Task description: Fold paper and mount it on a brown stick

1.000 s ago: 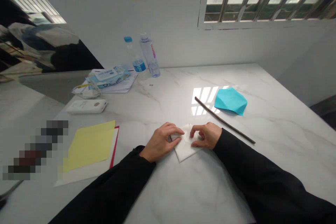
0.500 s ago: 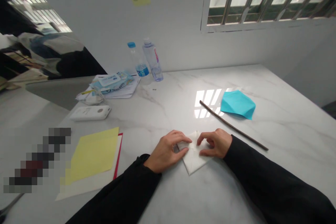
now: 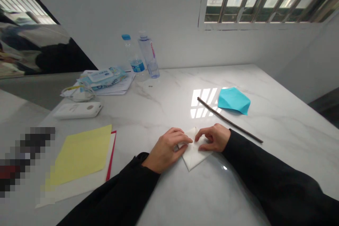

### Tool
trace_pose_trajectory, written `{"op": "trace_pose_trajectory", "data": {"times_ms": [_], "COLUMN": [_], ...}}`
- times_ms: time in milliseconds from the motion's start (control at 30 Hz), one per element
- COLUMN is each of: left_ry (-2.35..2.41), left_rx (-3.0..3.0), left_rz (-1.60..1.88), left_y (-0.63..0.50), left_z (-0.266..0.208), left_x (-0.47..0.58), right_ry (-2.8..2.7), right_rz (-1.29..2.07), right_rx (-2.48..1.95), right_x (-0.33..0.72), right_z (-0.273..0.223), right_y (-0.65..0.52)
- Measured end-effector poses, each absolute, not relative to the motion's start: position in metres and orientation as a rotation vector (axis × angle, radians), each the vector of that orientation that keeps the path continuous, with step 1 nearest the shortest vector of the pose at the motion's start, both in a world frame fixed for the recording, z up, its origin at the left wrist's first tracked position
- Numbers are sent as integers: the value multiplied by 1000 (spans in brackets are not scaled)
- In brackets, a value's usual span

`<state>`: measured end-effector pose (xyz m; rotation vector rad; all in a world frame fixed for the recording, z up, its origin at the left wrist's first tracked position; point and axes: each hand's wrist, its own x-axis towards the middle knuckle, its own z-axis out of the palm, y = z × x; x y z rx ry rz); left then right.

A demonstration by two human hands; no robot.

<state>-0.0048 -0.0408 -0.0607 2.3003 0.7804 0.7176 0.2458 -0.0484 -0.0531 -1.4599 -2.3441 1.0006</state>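
A small white sheet of paper (image 3: 191, 159), folded to a squarish shape with one corner towards me, lies flat on the marble-patterned table. My left hand (image 3: 167, 149) is on its left side, with curled fingers and thumb holding the edge. From the right, my right hand (image 3: 215, 138) bends its index finger and thumb down onto the paper, the other fingers tucked in. Both sets of fingertips come close together near the paper's middle, and they partly cover the folds there.
Beyond my right hand lie a thin brown stick (image 3: 230, 120) and a turquoise paper piece (image 3: 234, 100). Yellow paper (image 3: 82, 153) lies over white and red sheets at left. Further back are a white device (image 3: 78, 110), a wipes pack (image 3: 102, 77) and two plastic bottles (image 3: 149, 58).
The view has shifted slightly, so everything sits a little further left and up. My hands stay on the folded paper with nearly the same grip.
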Motion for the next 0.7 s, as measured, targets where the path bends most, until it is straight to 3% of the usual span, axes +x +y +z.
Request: {"op": "trace_pose_trajectory", "data": {"times_ms": [300,700], "left_ry": [754,943], "left_rx": [2653,2698], "left_rz": [488,361], "left_y": [-55,-80], "left_z": [-51,-45], "left_x": [-9,-5], "right_ry": [-2317,-2211], "right_rz": [981,644], "right_rx": [-1467,-1366], "right_x": [245,265], "right_z": [-57,-52], "right_y": [-51,-44]}}
